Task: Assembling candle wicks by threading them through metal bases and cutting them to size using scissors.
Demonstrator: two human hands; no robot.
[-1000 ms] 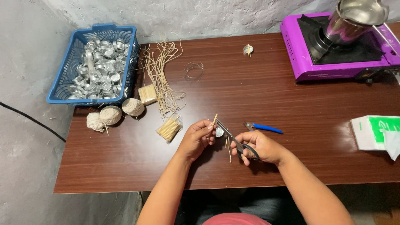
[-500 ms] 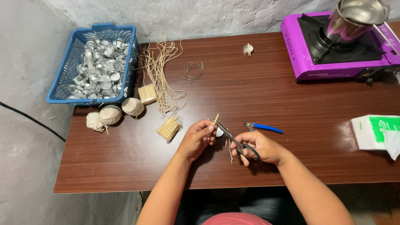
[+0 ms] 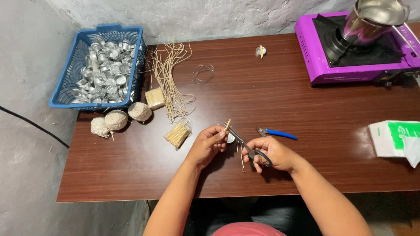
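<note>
My left hand [image 3: 209,143] pinches a small silver cup [image 3: 230,138] with a thin wooden stick [image 3: 227,124] standing up from it, near the table's front edge. My right hand [image 3: 273,154] grips dark-handled scissors [image 3: 246,146], and the blades reach up to the stick at the cup. A short pale wick piece [image 3: 242,162] hangs down between the two hands. Just beyond my right hand lie blue-handled pliers [image 3: 276,133] on the brown table [image 3: 306,105].
A blue basket [image 3: 65,83] of several silver cups stands at the back left. Beside it lie balls of twine [image 3: 117,119], a bundle of sticks [image 3: 177,134], loose wicks [image 3: 168,74] and a wire loop [image 3: 203,73]. A purple stove [image 3: 350,65] with a metal pot [image 3: 372,17] is back right; a white packet [image 3: 393,138] at right.
Both hands have stayed in place with the cup and the scissors; nothing else on the table has moved.
</note>
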